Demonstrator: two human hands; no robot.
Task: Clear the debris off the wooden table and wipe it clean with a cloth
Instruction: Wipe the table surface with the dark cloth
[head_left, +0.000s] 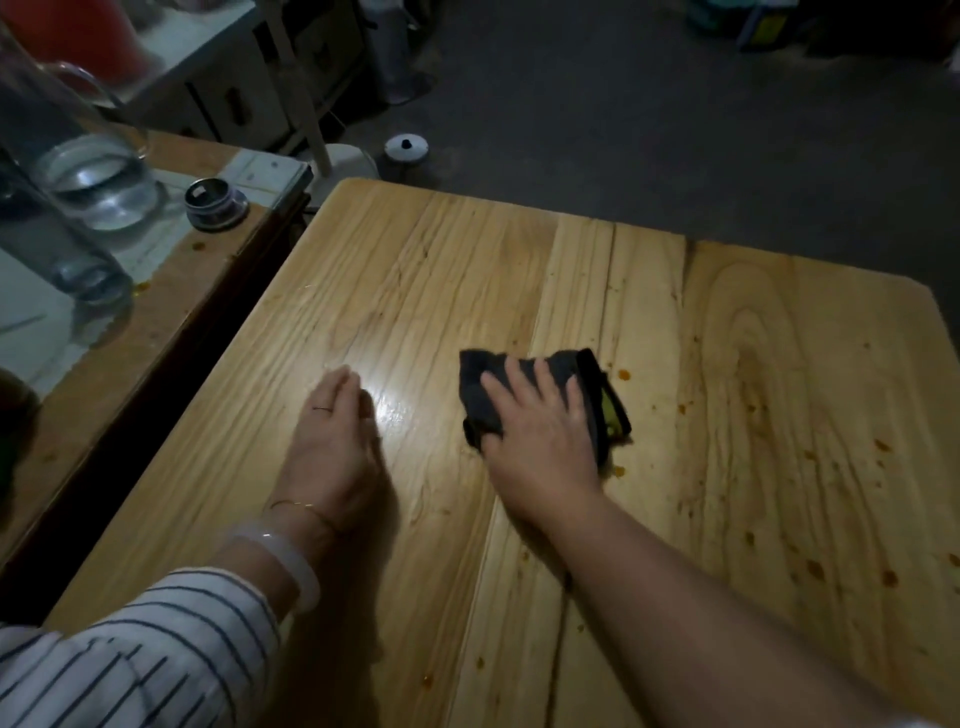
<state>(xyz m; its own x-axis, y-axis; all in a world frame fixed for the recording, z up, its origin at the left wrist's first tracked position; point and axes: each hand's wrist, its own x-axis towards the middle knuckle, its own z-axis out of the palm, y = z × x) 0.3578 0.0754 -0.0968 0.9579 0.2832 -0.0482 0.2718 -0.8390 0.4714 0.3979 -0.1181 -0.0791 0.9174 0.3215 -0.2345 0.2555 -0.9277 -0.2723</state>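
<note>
Right of centre on the wooden counter (467, 270), pinned under the right hand (540, 441): dark grey cloth (474, 395), bunched and folded over. Palm pressing down, fingers straight and a bit spread on top, not curled round it. Thumb on the cloth's left part, fingertips close to its far edge. Black band along the cloth's right edge, plus a yellow-green patch (613, 415) peeking out on that side.

Left hand (332, 441) apart from the cloth, off to its left, resting edge-on on bare wood with fingers straight and together, holding nothing. Thin ring (322, 409), fine chain (296, 503) and pale bangle (291, 556) on that arm, striped sleeve (130, 649) lower down.

Orange specks (623, 374) just beside the cloth's right corner, with more scattered over the right-hand boards and a few toward the near edge. Bright glare (390, 410) on the wood between the two hands.

Off to the left, on a second counter (171, 291): glass jug (98, 171) and small lidded jar (215, 205).
</note>
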